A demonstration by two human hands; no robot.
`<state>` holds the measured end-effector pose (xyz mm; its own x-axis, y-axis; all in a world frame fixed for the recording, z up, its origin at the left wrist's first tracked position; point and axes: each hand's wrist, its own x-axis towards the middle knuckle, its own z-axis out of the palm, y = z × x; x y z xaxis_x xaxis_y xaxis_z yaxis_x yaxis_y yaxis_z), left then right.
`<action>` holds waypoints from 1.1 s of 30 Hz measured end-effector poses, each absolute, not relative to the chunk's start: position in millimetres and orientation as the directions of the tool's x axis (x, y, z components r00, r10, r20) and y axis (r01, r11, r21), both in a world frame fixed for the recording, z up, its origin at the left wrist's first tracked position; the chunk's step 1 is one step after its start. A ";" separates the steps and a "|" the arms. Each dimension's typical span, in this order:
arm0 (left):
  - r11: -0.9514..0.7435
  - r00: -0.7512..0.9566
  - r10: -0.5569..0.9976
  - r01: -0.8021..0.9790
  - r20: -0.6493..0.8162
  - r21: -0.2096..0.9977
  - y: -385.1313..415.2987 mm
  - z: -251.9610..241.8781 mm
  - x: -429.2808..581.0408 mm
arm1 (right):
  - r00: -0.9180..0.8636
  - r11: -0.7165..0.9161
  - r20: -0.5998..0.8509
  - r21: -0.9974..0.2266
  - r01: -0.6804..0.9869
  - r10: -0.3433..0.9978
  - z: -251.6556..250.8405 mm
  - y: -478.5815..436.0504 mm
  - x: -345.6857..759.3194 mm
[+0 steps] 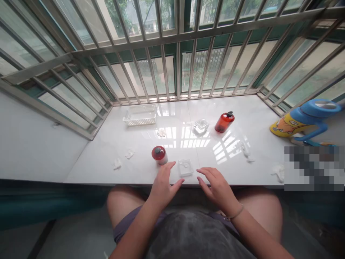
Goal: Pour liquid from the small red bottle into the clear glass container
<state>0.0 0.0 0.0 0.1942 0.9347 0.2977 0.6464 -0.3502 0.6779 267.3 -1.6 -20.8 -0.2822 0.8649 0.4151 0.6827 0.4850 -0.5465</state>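
Currently, in the head view, both hands rest at the near edge of the white ledge (pixel 242 118), palms down, holding nothing. Left hand (pixel 163 185): fingers loosely spread and extended, thumb splayed to the right; the fingertips (pixel 170 165) lie just beside the clear tray (pixel 185 167), on its left. Right hand (pixel 217 187): fingers slightly curled and open, tips pointing left toward the same tray, near but not touching it. The tray sits between the two sets of fingertips, flat on the ledge. A red-capped jar (pixel 159 154) stands just beyond the left fingertips, apart from them. Farther beyond the fingers lie a glass dish (pixel 201 126), a red bottle (pixel 224 122) tilted on its side, and a white basket (pixel 140 115). White scraps (pixel 117 164) lie left of the left fingers. A blue-and-yellow cup (pixel 304 120) lies far to the right.
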 end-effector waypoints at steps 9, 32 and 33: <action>-0.364 0.368 0.917 0.621 0.151 0.694 46.4 -51.9 38.3 | -0.285 0.459 0.362 -0.635 0.621 0.887 -28.3 28.8 237.4; -0.051 -0.133 0.981 0.531 0.142 0.846 93.9 18.7 -31.2 | -0.092 0.359 0.467 -0.523 0.773 0.879 -53.3 92.8 329.3; -0.061 -0.118 0.983 0.498 0.137 0.865 97.5 17.3 -27.4 | -0.084 0.358 0.481 -0.513 0.780 0.873 -50.0 88.9 330.3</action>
